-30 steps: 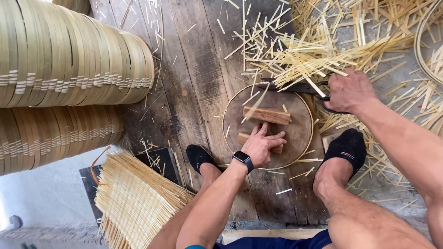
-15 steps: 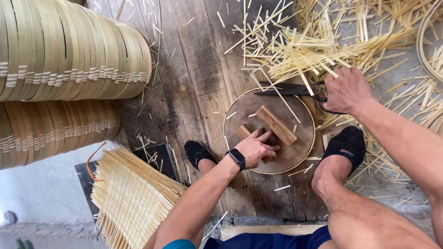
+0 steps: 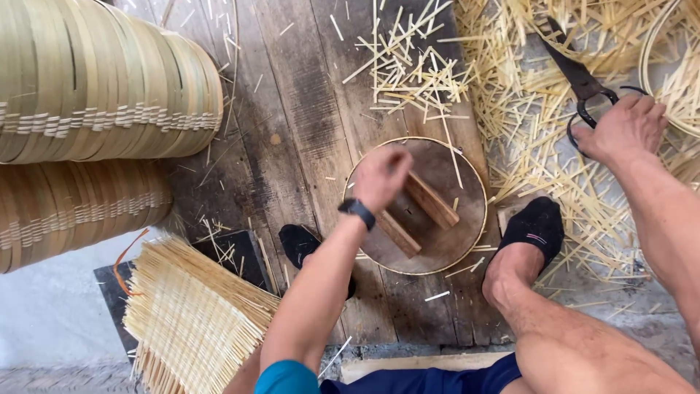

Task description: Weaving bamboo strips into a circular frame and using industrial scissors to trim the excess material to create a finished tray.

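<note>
At the far left, two stacks of bamboo hoops (image 3: 95, 80) lie on their sides, one above the other, and below them a pile of woven bamboo mats (image 3: 193, 317) sits on a dark board. The floor is worn wooden planks (image 3: 292, 109), littered with short bamboo slivers (image 3: 408, 66).

Near the middle, the left hand (image 3: 380, 177), with a black watch (image 3: 357, 211) at the wrist, hovers over the left part of a round wooden disc (image 3: 452, 241) rimmed in pale bamboo. Its fingers are curled inward; whether they grip anything I cannot tell. Two wooden blocks (image 3: 430, 201) lie on the disc just right of and below that hand, the upper one reaching under its knuckles. A foot in a black sock (image 3: 300, 244) rests to the disc's lower left, another (image 3: 536, 226) touches its right edge.

Further right, well apart from the disc, the right hand (image 3: 620, 131) is closed round the loop handles of dark iron shears (image 3: 576, 73), whose blades point up and left over a thick heap of bamboo strips (image 3: 554, 168).
</note>
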